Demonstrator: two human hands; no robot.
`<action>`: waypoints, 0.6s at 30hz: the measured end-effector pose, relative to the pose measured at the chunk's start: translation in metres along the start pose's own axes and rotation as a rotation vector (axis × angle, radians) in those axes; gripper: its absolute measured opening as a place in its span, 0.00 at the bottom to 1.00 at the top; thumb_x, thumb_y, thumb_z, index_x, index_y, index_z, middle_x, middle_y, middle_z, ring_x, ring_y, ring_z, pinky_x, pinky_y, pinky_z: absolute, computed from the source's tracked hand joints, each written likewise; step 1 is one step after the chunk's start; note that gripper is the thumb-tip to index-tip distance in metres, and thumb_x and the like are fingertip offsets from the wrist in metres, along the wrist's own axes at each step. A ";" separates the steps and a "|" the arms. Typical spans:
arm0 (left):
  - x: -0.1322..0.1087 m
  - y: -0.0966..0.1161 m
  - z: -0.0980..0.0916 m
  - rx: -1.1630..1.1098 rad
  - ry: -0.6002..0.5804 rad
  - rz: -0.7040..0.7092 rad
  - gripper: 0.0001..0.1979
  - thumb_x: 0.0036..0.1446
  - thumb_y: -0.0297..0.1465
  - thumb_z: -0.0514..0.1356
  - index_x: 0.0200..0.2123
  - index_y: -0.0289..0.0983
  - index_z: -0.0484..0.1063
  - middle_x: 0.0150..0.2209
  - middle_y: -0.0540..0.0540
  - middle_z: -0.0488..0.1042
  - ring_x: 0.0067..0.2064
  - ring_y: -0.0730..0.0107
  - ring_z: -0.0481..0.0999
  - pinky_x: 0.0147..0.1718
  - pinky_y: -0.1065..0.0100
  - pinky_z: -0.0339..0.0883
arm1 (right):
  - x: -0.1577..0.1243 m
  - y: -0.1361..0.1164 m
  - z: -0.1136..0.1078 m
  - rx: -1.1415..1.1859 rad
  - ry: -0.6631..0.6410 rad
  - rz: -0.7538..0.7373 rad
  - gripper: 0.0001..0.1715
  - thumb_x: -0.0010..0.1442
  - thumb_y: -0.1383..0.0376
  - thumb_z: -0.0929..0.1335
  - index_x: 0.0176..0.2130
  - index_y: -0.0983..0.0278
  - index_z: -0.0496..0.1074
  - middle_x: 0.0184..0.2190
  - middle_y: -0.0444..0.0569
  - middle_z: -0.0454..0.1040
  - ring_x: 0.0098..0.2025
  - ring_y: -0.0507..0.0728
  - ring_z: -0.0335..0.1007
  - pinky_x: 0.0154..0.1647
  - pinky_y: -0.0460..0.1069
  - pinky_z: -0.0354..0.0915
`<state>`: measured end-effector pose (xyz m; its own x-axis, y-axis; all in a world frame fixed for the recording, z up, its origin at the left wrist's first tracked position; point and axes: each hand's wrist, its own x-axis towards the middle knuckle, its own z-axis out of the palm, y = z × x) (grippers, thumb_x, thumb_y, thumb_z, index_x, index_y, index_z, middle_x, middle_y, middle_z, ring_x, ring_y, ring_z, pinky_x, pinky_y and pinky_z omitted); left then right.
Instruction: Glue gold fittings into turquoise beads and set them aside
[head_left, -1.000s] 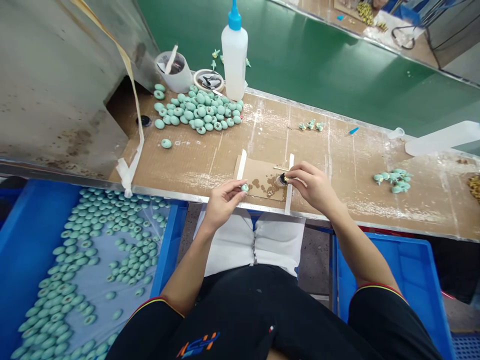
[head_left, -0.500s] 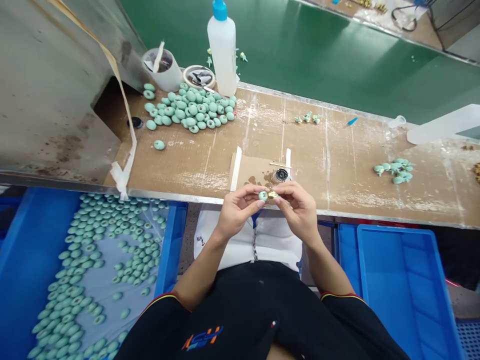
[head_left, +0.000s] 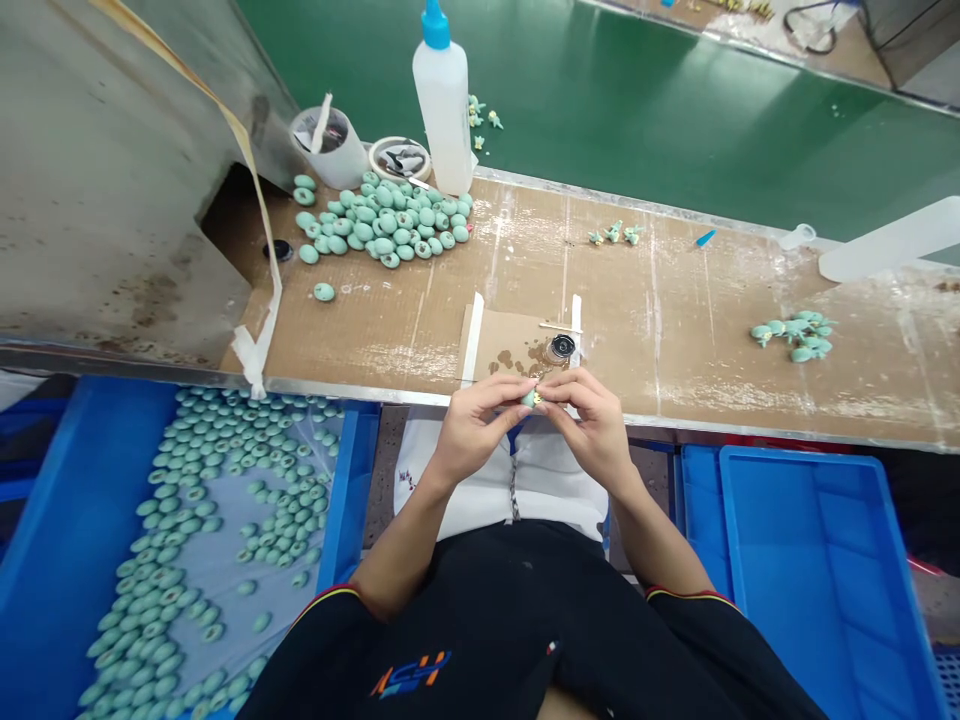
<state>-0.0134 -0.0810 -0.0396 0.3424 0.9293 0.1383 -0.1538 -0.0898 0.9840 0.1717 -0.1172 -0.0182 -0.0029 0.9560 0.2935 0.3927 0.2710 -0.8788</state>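
Observation:
My left hand [head_left: 480, 425] pinches a pale green egg-shaped piece [head_left: 529, 398] at the front edge of the bench. Against its right side, my right hand [head_left: 589, 420] holds a small yellow piece [head_left: 538, 397] between thumb and fingers. The two pieces touch, and fingertips cover much of both. Just beyond my hands, a small round pot with a black top [head_left: 562, 346] stands on a taped-down cardboard sheet [head_left: 510, 335] with dark wet spots. A thin stick [head_left: 559, 327] lies behind the pot.
Many green egg pieces [head_left: 386, 222] are heaped at the back left beside a squeeze bottle [head_left: 442, 110] and a white cup [head_left: 330, 150]. More fill a blue bin [head_left: 349, 500] at lower left. Several assembled pieces [head_left: 795, 332] lie right, above a blue tray [head_left: 817, 570].
My hands have come together, and the yellow piece, apart from the green egg piece before, now meets it. The view has shifted slightly.

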 end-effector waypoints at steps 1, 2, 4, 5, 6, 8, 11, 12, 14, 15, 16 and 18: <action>0.000 0.000 -0.001 0.018 -0.004 0.009 0.11 0.61 0.35 0.71 0.46 0.41 0.87 0.46 0.40 0.86 0.49 0.60 0.85 0.48 0.63 0.82 | 0.000 0.001 0.001 0.007 -0.006 0.015 0.03 0.67 0.63 0.74 0.38 0.58 0.82 0.39 0.48 0.81 0.41 0.57 0.80 0.43 0.53 0.78; 0.000 0.001 -0.001 0.017 -0.005 0.012 0.11 0.61 0.35 0.71 0.46 0.42 0.87 0.46 0.40 0.86 0.48 0.60 0.85 0.48 0.63 0.82 | -0.001 0.001 0.001 0.022 -0.007 0.029 0.04 0.67 0.62 0.74 0.38 0.58 0.82 0.38 0.48 0.81 0.41 0.57 0.80 0.43 0.53 0.78; -0.001 0.002 -0.001 -0.027 0.006 0.003 0.10 0.59 0.35 0.72 0.45 0.43 0.87 0.45 0.41 0.85 0.48 0.61 0.85 0.47 0.64 0.81 | -0.003 0.003 0.004 0.068 0.003 0.049 0.04 0.66 0.61 0.75 0.38 0.58 0.83 0.38 0.48 0.82 0.41 0.57 0.80 0.41 0.53 0.78; -0.001 0.002 -0.001 -0.062 0.017 -0.008 0.10 0.58 0.36 0.73 0.44 0.44 0.88 0.44 0.41 0.85 0.47 0.62 0.85 0.45 0.64 0.81 | -0.004 0.003 0.005 0.091 0.019 0.056 0.04 0.65 0.61 0.76 0.38 0.58 0.83 0.38 0.48 0.82 0.41 0.57 0.81 0.40 0.52 0.78; 0.000 0.003 0.000 -0.099 0.030 -0.025 0.10 0.58 0.37 0.74 0.43 0.44 0.88 0.42 0.42 0.85 0.46 0.62 0.85 0.44 0.65 0.81 | -0.005 0.004 0.006 0.112 0.039 0.058 0.03 0.65 0.61 0.76 0.38 0.57 0.83 0.38 0.48 0.83 0.40 0.57 0.81 0.39 0.52 0.78; 0.001 0.004 0.001 -0.171 0.053 -0.076 0.11 0.55 0.38 0.76 0.42 0.44 0.88 0.39 0.43 0.84 0.41 0.64 0.84 0.40 0.66 0.81 | -0.007 0.004 0.008 0.134 0.079 0.058 0.03 0.64 0.60 0.77 0.38 0.57 0.83 0.38 0.48 0.83 0.40 0.57 0.81 0.39 0.52 0.79; 0.004 0.006 0.002 -0.225 0.056 -0.154 0.15 0.48 0.38 0.79 0.39 0.42 0.88 0.34 0.46 0.81 0.36 0.68 0.81 0.36 0.68 0.78 | -0.009 0.002 0.010 0.126 0.099 0.049 0.04 0.64 0.61 0.77 0.36 0.57 0.83 0.37 0.48 0.84 0.39 0.57 0.82 0.40 0.53 0.79; 0.005 0.007 0.001 -0.220 0.051 -0.165 0.15 0.46 0.39 0.80 0.37 0.41 0.88 0.32 0.47 0.80 0.34 0.69 0.80 0.35 0.68 0.77 | -0.009 0.002 0.010 0.114 0.094 0.050 0.05 0.64 0.61 0.77 0.35 0.58 0.83 0.37 0.48 0.84 0.39 0.57 0.82 0.40 0.53 0.79; 0.006 0.008 0.001 -0.187 0.040 -0.169 0.14 0.45 0.40 0.80 0.34 0.40 0.87 0.29 0.48 0.76 0.33 0.70 0.77 0.34 0.69 0.75 | -0.009 0.000 0.008 0.090 0.081 0.051 0.07 0.65 0.61 0.76 0.33 0.58 0.82 0.35 0.48 0.84 0.38 0.57 0.82 0.40 0.52 0.79; 0.006 0.009 0.002 -0.168 0.035 -0.167 0.14 0.45 0.40 0.80 0.33 0.39 0.87 0.28 0.49 0.74 0.32 0.71 0.76 0.33 0.69 0.74 | -0.009 0.000 0.007 0.080 0.071 0.050 0.08 0.65 0.61 0.76 0.33 0.58 0.82 0.35 0.48 0.83 0.37 0.57 0.82 0.39 0.52 0.78; 0.006 0.010 0.002 -0.151 0.029 -0.164 0.14 0.46 0.41 0.80 0.32 0.40 0.87 0.28 0.49 0.73 0.32 0.71 0.75 0.33 0.69 0.73 | -0.009 0.000 0.005 0.071 0.059 0.045 0.09 0.65 0.61 0.76 0.32 0.58 0.82 0.34 0.47 0.83 0.37 0.56 0.82 0.38 0.51 0.78; 0.006 0.011 0.004 -0.118 0.005 -0.159 0.14 0.47 0.42 0.79 0.30 0.39 0.86 0.27 0.50 0.71 0.31 0.72 0.73 0.32 0.70 0.71 | -0.008 -0.001 0.000 0.059 0.028 0.021 0.10 0.65 0.61 0.76 0.31 0.59 0.81 0.32 0.46 0.82 0.35 0.56 0.82 0.36 0.50 0.78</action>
<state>-0.0099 -0.0783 -0.0273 0.3665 0.9302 -0.0183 -0.2057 0.1002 0.9735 0.1713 -0.1250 -0.0199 0.0306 0.9581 0.2847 0.3378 0.2582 -0.9051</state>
